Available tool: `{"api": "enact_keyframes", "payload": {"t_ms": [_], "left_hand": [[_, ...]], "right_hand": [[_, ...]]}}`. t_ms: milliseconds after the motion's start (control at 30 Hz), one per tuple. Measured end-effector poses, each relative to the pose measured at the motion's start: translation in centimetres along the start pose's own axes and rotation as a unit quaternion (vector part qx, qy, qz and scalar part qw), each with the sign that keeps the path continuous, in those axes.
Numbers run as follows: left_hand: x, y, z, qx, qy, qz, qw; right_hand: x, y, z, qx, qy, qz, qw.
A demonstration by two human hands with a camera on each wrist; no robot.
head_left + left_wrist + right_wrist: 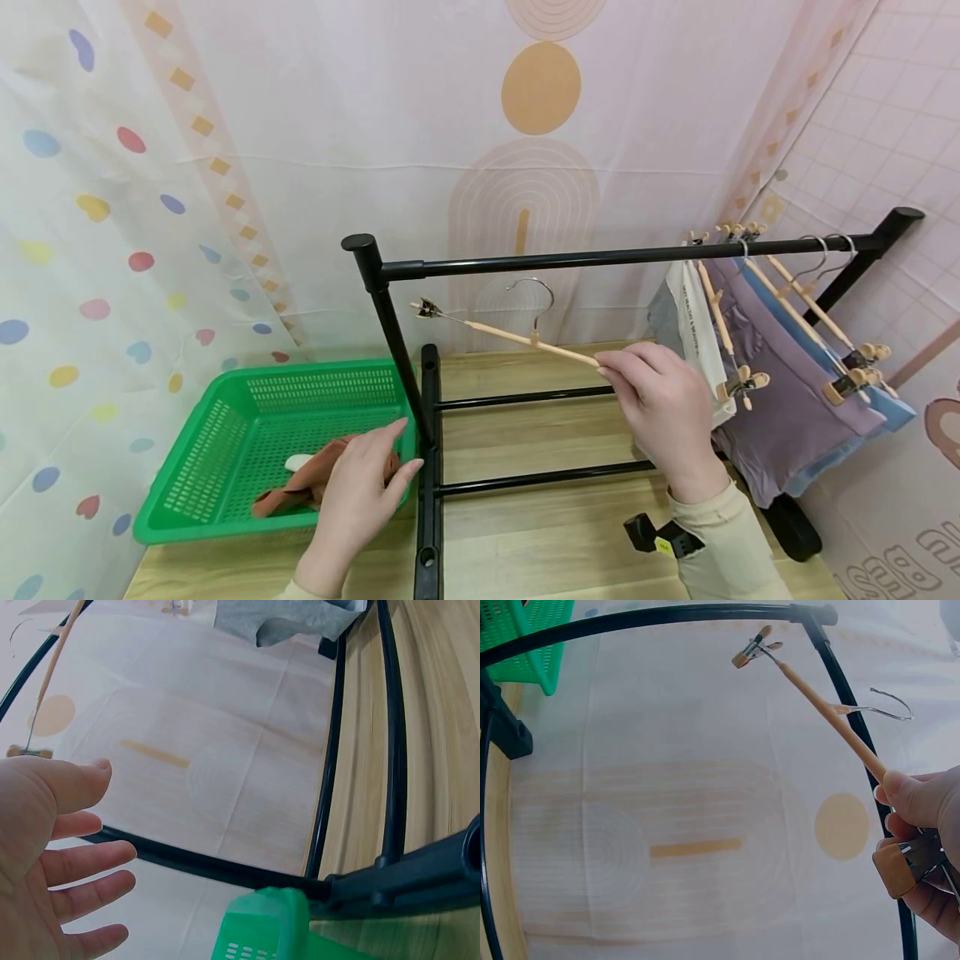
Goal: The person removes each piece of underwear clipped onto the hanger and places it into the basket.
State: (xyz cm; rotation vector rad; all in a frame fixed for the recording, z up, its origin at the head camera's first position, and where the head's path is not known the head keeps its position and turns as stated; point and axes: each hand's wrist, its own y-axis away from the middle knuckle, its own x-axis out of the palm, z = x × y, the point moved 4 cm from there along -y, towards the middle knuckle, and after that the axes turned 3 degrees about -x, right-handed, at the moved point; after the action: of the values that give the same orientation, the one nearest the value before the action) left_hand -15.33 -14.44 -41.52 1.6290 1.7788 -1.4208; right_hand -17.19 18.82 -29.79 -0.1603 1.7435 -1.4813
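Note:
My right hand point(663, 408) pinches one end of a wooden clip hanger point(528, 339), held out below the rack's black top rail point(525, 263). The hanger's metal hook point(889, 714) points up, and nothing hangs from it. At its far end is a clip point(751, 654); another clip point(900, 871) shows under the right hand's fingers in the right wrist view. With fingers spread and holding nothing, my left hand point(363, 492) is over the near right side of a green basket point(247, 527). A brown cloth point(311, 479) lies in that basket, partly hidden by the hand.
Several hangers with clothes hang at the rail's right end, among them a purple garment point(795, 367) and a white printed one point(693, 325). The rack's upright point(397, 350) stands beside the basket. Lower bars point(540, 479) cross above the wooden tabletop point(540, 533).

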Motion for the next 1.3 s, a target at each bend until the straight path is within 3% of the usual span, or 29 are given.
{"api": "enact_keyframes", "payload": {"t_ms": [167, 367, 867, 1300], "left_hand": [[0.6, 0.1, -0.6, 0.0, 0.003, 0.003, 1.0], [1.1, 0.2, -1.3, 0.002, 0.017, 0.004, 0.9999], [3.7, 1.2, -2.2, -0.003, 0.037, 0.021, 0.9991], [4.5, 1.8, -2.5, -0.005, 0.045, 0.021, 0.9987]], "right_hand": [[0.3, -0.9, 0.2, -0.002, -0.004, -0.015, 0.9999], [1.1, -2.1, 0.5, 0.01, 0.003, 0.008, 0.9999], [3.3, -4.3, 1.3, -0.004, 0.019, 0.01, 0.9998], [5.2, -5.2, 2.4, -0.024, 0.013, 0.01, 0.9996]]}}
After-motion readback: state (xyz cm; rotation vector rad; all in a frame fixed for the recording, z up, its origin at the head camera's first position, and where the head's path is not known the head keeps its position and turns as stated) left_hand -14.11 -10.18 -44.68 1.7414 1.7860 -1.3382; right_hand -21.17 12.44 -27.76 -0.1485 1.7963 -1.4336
